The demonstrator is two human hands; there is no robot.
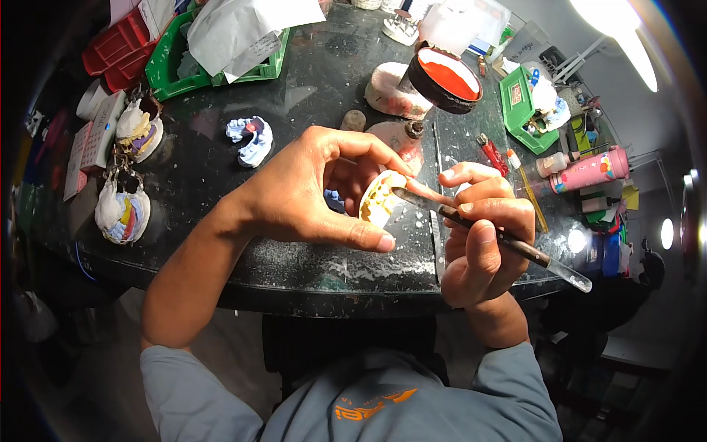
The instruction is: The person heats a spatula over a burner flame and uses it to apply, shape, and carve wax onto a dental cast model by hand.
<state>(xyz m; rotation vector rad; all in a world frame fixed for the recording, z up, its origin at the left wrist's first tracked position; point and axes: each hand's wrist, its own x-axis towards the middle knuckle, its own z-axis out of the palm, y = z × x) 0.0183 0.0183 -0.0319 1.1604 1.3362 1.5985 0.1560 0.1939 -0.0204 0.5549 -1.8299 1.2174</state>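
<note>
Dental cast (377, 205), dusty blk bench (195, 195), lit lamp (610, 16)

Tool (526, 250) in right hand (482, 254) seemingly touches dental cast (377, 205) in left hand (309, 184).

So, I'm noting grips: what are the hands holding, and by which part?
The left hand holds a dental model around its outer edge; the right hand holds a slim tool by its dark handle.
</note>
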